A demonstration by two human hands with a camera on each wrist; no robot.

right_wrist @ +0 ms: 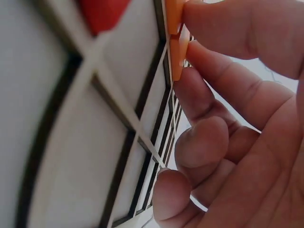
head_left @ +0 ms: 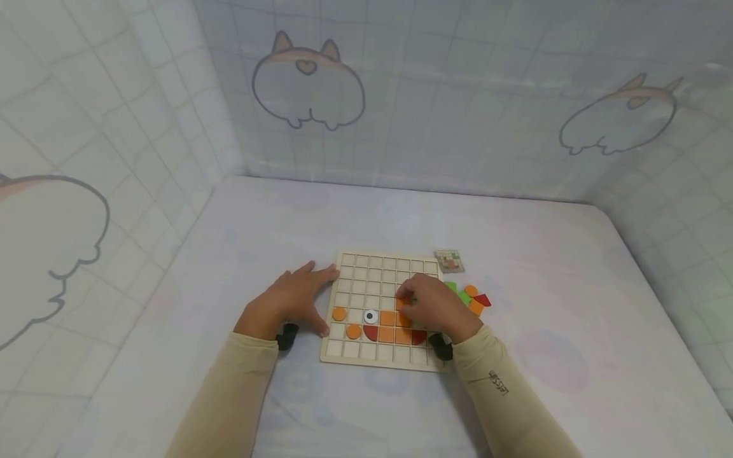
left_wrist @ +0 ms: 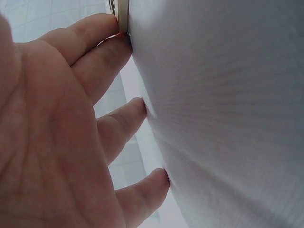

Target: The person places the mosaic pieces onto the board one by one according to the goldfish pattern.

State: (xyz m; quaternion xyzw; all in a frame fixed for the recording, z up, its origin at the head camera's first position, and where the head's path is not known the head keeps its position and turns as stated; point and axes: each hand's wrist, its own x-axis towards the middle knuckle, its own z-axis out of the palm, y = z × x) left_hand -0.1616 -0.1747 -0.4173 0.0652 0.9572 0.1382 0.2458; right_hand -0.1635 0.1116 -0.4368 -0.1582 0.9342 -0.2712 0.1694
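Note:
A pale wooden grid board (head_left: 378, 364) lies on the table, bearing orange squares (head_left: 387, 318), two orange discs (head_left: 340, 313), a white eye disc (head_left: 370, 316) and red rounded pieces (head_left: 371, 333). Spread along the board's left edge is my left hand (head_left: 294, 296); its fingertips touch the edge and the tabletop. My right hand (head_left: 432, 305) is over the board's right half, pinching an orange piece (right_wrist: 178, 57) with thumb and forefinger at a cell above the orange squares. The other fingers curl close to the grid. That piece's full outline is hidden by the fingers.
Loose pieces lie right of the board: green ones (head_left: 464, 297), an orange disc (head_left: 471, 290), a red triangle (head_left: 483, 299) and an orange square (head_left: 476, 308). A small picture card (head_left: 450, 261) sits by the upper right corner. Tile-patterned walls (head_left: 401, 146) surround the table.

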